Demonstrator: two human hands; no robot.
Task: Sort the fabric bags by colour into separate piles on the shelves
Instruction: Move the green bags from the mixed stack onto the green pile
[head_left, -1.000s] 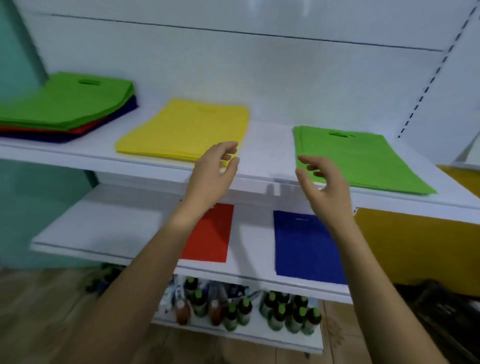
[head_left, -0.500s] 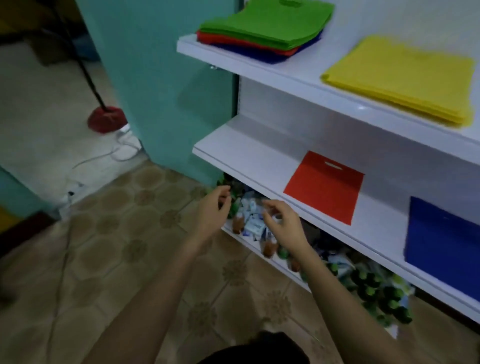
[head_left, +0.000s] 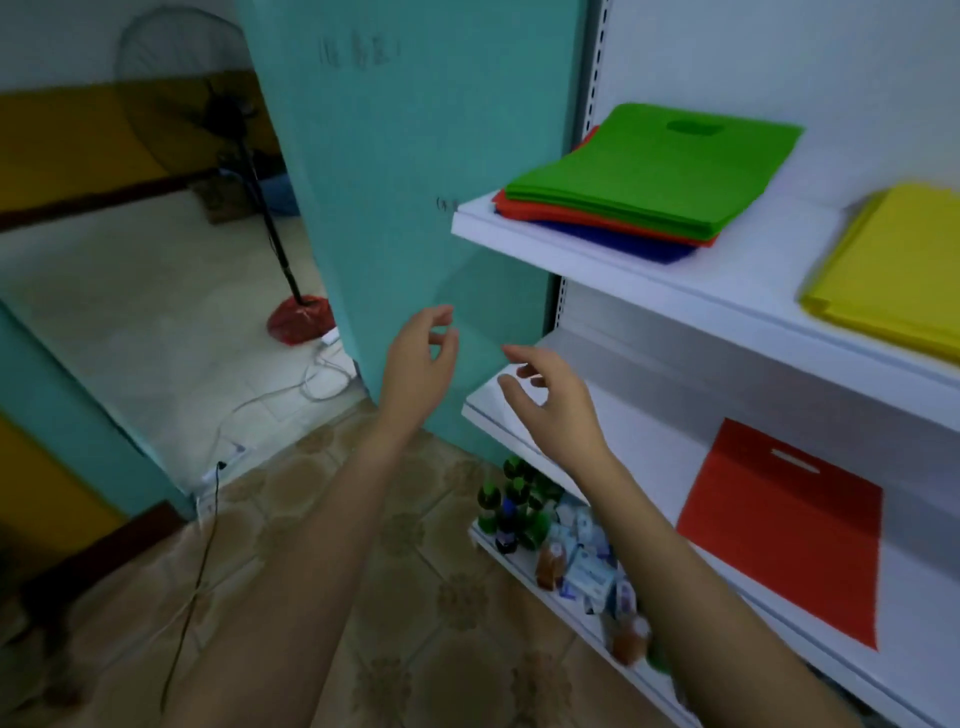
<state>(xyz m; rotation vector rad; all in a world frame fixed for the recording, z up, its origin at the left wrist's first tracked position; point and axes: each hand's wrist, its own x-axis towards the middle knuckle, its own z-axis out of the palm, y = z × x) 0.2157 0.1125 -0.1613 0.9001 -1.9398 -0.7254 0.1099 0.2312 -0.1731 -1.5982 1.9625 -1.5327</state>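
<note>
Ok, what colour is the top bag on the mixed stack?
The top bag is green; head view.

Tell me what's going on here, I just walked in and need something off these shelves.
A person is sorting fabric bags by colour. The left hand and right hand are both empty, raised in front of the shelves. On the upper shelf a mixed stack, green over red over blue, awaits sorting, with a yellow pile to its right. One red bag lies flat on the lower shelf.

A black pedestal fan with a red base (head_left: 298, 325) is standing far left; small green-capped bottles (head_left: 514, 499) are crowding together near right.
</note>
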